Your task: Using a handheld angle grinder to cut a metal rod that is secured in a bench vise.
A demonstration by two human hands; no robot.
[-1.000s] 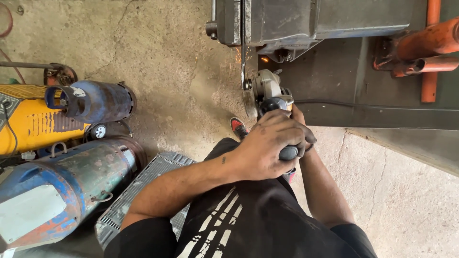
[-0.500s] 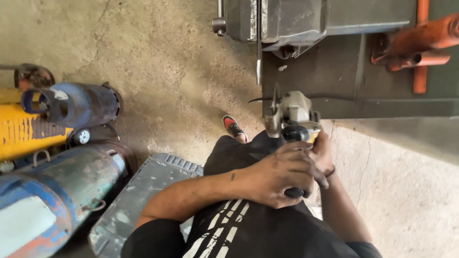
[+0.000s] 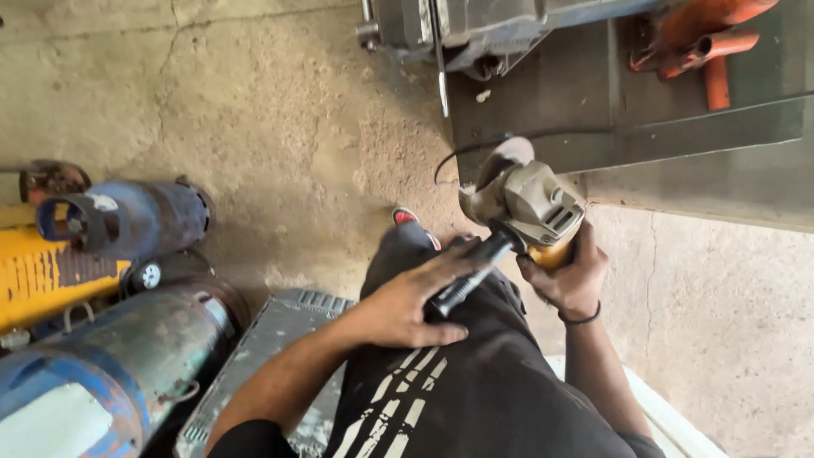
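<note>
An angle grinder [image 3: 530, 203] with a grey head and yellow body hangs in front of my knees, its disc facing the dark metal bench [image 3: 593, 93]. My right hand [image 3: 568, 276] is wrapped around the yellow body from below. My left hand [image 3: 407, 301] lies over the black side handle [image 3: 471, 276], fingers loosely curled on it. The grinder's black cable [image 3: 475, 148] loops back toward the bench. A thin metal strip [image 3: 441, 68] sticks down from the grey workpiece [image 3: 475, 30] on the bench.
Two gas cylinders [image 3: 127, 220] [image 3: 102, 373] lie at the left beside a yellow machine [image 3: 42, 271]. A grey metal case [image 3: 271, 356] sits by my left leg. Orange pipes [image 3: 704, 38] rest at the top right. Rough concrete floor [image 3: 280, 127] lies all around.
The grinder has come away from the workpiece, downward and to the right, and tilted. My left hand has slid from the top of the tool onto the side handle.
</note>
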